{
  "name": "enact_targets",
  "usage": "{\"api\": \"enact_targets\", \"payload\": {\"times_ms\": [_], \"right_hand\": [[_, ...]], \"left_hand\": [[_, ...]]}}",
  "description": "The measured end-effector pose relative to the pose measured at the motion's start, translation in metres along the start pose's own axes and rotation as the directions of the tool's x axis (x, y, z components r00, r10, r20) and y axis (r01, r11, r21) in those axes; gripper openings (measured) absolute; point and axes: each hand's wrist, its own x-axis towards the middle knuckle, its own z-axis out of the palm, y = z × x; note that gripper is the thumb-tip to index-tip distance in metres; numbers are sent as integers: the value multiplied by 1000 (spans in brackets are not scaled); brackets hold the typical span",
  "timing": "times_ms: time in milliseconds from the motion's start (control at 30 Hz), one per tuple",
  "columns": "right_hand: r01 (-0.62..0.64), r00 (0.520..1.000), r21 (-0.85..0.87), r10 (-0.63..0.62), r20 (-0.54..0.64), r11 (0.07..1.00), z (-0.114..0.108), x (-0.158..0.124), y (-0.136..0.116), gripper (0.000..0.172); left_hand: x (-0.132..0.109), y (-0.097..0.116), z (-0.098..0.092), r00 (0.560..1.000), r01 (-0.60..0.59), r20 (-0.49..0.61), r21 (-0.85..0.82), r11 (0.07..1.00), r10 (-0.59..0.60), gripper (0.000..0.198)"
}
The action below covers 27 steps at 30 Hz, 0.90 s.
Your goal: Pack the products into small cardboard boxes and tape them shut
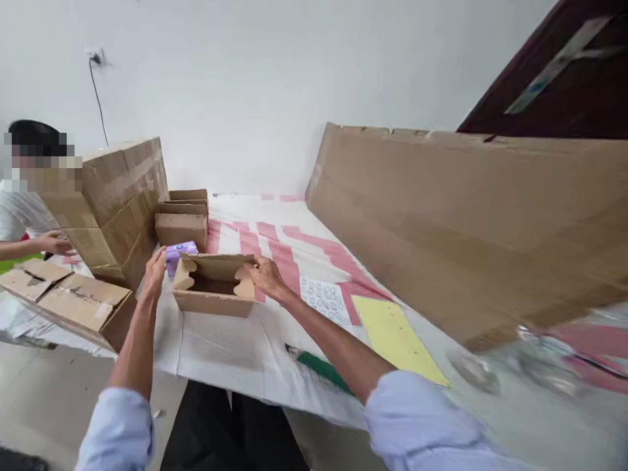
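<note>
An open brown cardboard box (216, 302) sits near the table's front edge, its inner side flaps standing up and its inside in shadow. My right hand (267, 278) is closed on the right end of that box, at the upper edge. To the left of it, my left hand (155, 271) has its fingers against the left edge of a small purple printed box (173, 261), gripping it. The purple box is just behind the cardboard box's left corner, which partly covers it.
Several open small cartons (181, 230) stand behind. Large taped cartons (125, 203) and a closed carton (81, 301) are at left, near a co-worker's hand (56, 243). A green-handled tool (324, 371), a printed sheet (324, 297), a yellow sheet (395, 333) and a long cardboard panel (441, 222) lie rightward.
</note>
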Motion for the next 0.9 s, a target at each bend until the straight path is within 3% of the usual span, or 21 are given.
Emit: {"api": "enact_targets", "payload": {"times_ms": [100,167,267,333,467,600,800,900], "right_hand": [[-3,1000,1,3,0,1000,20,18,-5,22],[-12,1000,7,12,-1,1000,35,28,-10,20],[-36,999,29,36,8,999,57,38,-20,20],[-47,999,53,46,26,997,68,41,-27,25],[-11,997,105,2,80,994,71,35,-36,39],[44,986,103,-59,154,994,44,8,-36,53],[61,967,188,-105,231,980,-20,-77,-40,48],[21,963,185,-69,259,982,-41,-120,-41,41]], "left_hand": [[-50,-16,-27,991,-91,-95,53,994,96,31],[-81,-24,-35,966,-195,-140,152,969,217,32],[-112,-37,-24,991,-126,-20,237,963,135,15],[-113,-47,-7,995,-89,61,270,959,76,14],[-78,-64,29,998,-4,57,347,938,-16,33],[-30,-77,49,996,83,7,395,915,-93,44],[34,-92,66,992,84,63,348,934,-113,47],[58,-94,78,985,68,132,296,953,-111,54]]}}
